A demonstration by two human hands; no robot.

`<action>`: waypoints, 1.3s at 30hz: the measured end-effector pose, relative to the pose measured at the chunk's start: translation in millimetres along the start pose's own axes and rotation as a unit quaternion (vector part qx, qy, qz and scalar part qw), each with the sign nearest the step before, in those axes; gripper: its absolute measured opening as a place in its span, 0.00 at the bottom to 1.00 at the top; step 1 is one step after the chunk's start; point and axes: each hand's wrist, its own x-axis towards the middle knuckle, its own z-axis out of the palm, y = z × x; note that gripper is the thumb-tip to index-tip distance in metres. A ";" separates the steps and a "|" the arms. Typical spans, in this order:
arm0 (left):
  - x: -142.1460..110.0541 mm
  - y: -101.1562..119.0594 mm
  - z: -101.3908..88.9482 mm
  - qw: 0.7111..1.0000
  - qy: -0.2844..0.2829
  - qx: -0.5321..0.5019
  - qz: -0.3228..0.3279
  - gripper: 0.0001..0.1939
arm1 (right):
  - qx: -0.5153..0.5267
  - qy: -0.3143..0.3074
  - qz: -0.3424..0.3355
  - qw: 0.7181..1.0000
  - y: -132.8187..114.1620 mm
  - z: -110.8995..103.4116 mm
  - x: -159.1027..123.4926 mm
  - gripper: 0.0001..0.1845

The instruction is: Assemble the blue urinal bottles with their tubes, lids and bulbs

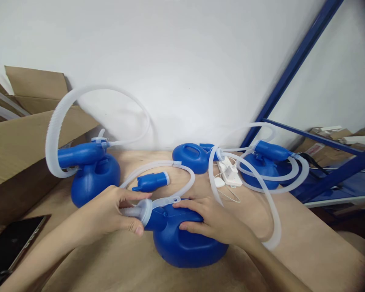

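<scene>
Blue plastic, smooth and round-bellied, makes up the jug [190,247] standing towards the near side of the table [316,235], about midway across. The person's left hand [117,211] pinches the whitish cap [145,211] at its neck, fingers above and thumb below, with a ribbed tube running from the cap into the palm. The right hand [213,219] lies over the jug's handle, its fingers closed around it, beside the ringed end of the cap's pale strap [166,201]. Just behind the jug, a loose blue spout [153,182] lies inside a curve of clear hose [190,174]. Another jug [94,180] stands towards the table's left side, its hose arching high beside a cardboard box [33,134]. Along the back edge sits a third jug [190,157], near a white power strip [231,172]; a fourth [258,172], draped in coiled hose, stands by the blue metal rack [298,61]. A dark-screened device [15,239] lies at the left.
</scene>
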 end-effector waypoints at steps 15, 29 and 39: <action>-16.2 -13.0 37.1 0.736 0.356 0.509 0.271 0.23 | -0.002 0.032 0.022 0.999 -18.5 13.8 8.5 0.28; -35.2 -3.9 48.3 0.638 0.411 0.617 0.208 0.29 | 0.007 0.023 0.029 0.999 -37.6 26.7 18.4 0.27; -36.1 -7.6 47.6 0.643 0.385 0.615 0.246 0.24 | 0.008 0.028 0.029 0.999 -36.6 27.2 19.0 0.27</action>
